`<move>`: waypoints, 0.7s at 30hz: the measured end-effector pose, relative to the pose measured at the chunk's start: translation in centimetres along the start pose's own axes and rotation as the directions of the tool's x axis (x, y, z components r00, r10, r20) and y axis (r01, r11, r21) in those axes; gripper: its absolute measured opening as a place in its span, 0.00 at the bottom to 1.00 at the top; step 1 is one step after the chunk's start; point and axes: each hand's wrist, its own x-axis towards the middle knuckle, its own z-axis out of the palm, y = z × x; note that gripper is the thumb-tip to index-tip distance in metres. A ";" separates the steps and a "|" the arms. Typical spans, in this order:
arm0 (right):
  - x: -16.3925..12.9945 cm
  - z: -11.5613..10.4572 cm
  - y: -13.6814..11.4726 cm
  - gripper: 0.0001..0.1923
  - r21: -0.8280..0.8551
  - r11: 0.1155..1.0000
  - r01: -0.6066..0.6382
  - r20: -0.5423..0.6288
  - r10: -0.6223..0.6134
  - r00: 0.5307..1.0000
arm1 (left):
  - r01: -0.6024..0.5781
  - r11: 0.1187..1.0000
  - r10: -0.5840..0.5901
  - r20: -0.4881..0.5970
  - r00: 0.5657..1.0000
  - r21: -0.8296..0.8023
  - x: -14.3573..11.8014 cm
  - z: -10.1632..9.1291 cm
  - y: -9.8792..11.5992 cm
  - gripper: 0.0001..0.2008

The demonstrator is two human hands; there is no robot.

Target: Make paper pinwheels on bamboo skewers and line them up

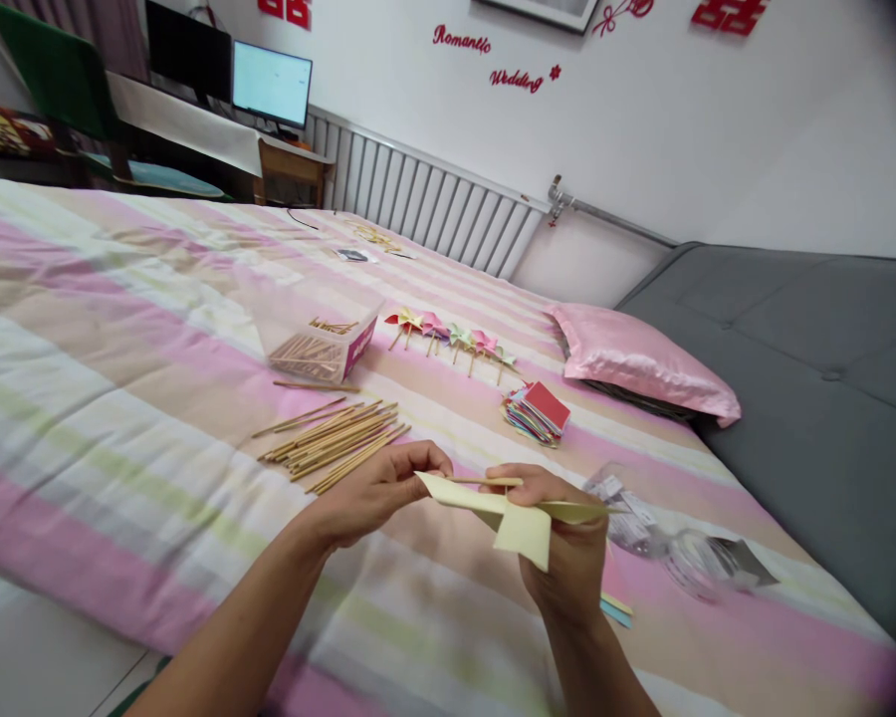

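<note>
A pale yellow paper pinwheel (519,520) is held over the striped bedsheet (119,329). My right hand (567,558) grips its folded blades from below. My left hand (377,490) pinches its left tip together with a thin wooden stick (485,482) that lies across the top of the paper. A loose pile of wooden sticks (333,443) lies just beyond my left hand. A stack of coloured paper squares (538,412) sits past my right hand.
A row of finished pinwheels (452,337) lies farther back, beside a clear box of sticks (321,349). A pink pillow (638,358) and a grey headboard (806,368) are at the right. Crumpled clear plastic bags (664,533) lie right of my hands. A desk with monitors (269,85) stands behind.
</note>
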 end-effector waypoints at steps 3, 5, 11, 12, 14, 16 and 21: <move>0.0 -0.1 -0.1 0.05 -0.001 1.000 -0.002 0.011 0.002 1.000 | 0.014 1.000 -0.014 0.003 1.000 -0.027 0.0 0.0 -0.1 0.05; 0.0 -0.1 -0.1 0.05 -0.010 1.000 -0.001 0.009 0.001 1.000 | 0.023 0.999 -0.022 0.005 1.000 -0.038 0.0 0.0 -0.1 0.05; 0.2 -0.1 -0.6 0.04 -0.027 0.999 -0.027 0.002 0.027 1.000 | 0.050 0.997 -0.048 0.033 0.998 -0.063 -0.1 0.1 -0.1 0.08; 0.3 -0.1 -0.6 0.04 -0.025 0.999 -0.032 0.008 0.032 0.999 | 0.055 0.996 -0.052 0.036 0.998 -0.064 -0.1 0.1 -0.1 0.08; 0.3 -0.1 -0.7 0.04 -0.011 0.999 -0.038 0.021 0.038 0.999 | 0.064 0.996 -0.061 0.045 0.997 -0.065 -0.1 0.1 0.0 0.09; 0.4 -0.1 -0.7 0.02 0.011 0.999 -0.049 0.025 0.049 0.999 | 0.075 0.995 -0.071 0.057 0.996 -0.066 -0.1 0.0 0.0 0.10; 0.4 0.0 -0.8 0.01 0.046 0.995 -0.086 0.028 0.084 0.996 | 0.086 0.994 -0.081 0.069 0.994 -0.063 -0.2 0.0 0.2 0.10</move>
